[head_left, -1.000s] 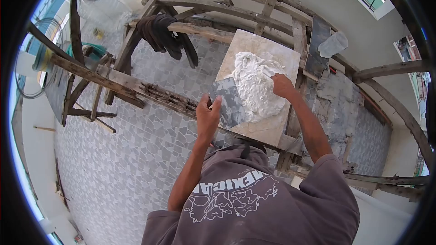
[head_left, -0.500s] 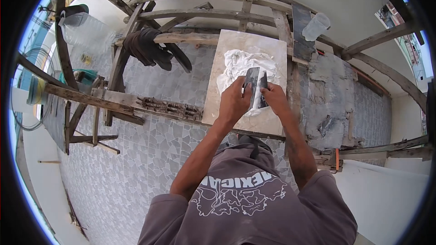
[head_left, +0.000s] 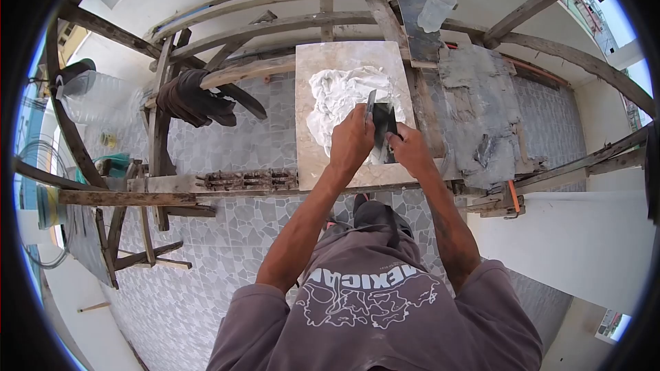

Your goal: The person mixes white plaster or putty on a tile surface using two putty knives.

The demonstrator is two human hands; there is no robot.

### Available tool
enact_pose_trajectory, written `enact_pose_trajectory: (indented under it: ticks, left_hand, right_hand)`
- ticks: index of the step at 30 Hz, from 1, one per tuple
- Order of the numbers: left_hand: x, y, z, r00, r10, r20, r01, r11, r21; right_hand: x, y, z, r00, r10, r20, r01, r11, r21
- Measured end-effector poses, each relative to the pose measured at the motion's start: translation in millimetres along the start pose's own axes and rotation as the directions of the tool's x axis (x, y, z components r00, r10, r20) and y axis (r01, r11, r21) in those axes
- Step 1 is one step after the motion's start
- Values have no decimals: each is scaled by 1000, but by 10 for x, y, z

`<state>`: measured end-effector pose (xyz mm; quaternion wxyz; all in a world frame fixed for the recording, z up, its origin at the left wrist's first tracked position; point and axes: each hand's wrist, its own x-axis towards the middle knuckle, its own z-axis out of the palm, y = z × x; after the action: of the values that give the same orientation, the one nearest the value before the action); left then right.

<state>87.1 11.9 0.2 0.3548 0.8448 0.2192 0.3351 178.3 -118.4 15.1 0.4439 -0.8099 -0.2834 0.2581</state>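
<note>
A beige board (head_left: 313,172) bears a spread heap of wet white paste (head_left: 337,96). My left hand (head_left: 353,139) is closed around a thin flat blade (head_left: 370,106), held nearly upright over the right part of the paste. My right hand (head_left: 410,149) grips a second, dark blade (head_left: 386,122) close beside it. The two tools face each other with a narrow gap between them. Where the handles lie, my fingers cover them.
Wooden scaffold beams (head_left: 261,27) surround the board. A dark cloth (head_left: 196,98) hangs over a beam at the left. A clear plastic container (head_left: 436,9) stands on a dark panel (head_left: 417,41) at the back right. Rough grey planks (head_left: 474,103) lie to the right.
The view has shifted, so the board appears farther left. The blades have turned more upright and apart, and the white strip of paste between them no longer shows as before.
</note>
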Motion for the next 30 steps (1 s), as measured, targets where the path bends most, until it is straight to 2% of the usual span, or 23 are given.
enact_pose_trajectory:
  ticks: [4, 6, 9, 10, 13, 19, 22, 30]
  left_hand:
    - [112, -85, -56, 987, -93, 132, 79, 991, 110]
    - [174, -112, -97, 985, -24, 171, 2, 992, 127]
    - [299, -228, -196, 958, 127, 258, -157, 983, 99]
    - [335, -217, -239, 940, 157, 303, -195, 976, 100]
    - [412, -206, -314, 895, 219, 390, -278, 955, 101]
    - [554, -253, -457, 813, 327, 482, -416, 905, 87]
    - [615, -248, -497, 789, 372, 489, -447, 893, 41]
    - [685, -337, -622, 696, 480, 534, -519, 850, -87]
  right_hand:
    - [-16, 18, -298, 999, 15, -30, -14, 1000, 19]
    - [39, 85, -504, 997, 9, -79, -8, 1000, 7]
    - [171, 174, -865, 992, -77, -100, 61, 985, -159]
    - [140, 46, -912, 977, -189, -96, 177, 976, -124]
    - [178, 63, -1045, 900, -435, -36, 425, 893, -150]
    - [238, 16, -1317, 839, -531, 119, 542, 797, -265]
    - [271, -42, -1318, 758, -620, 205, 651, 699, -296]
    - [592, 114, -912, 728, -572, 378, 684, 646, -338]
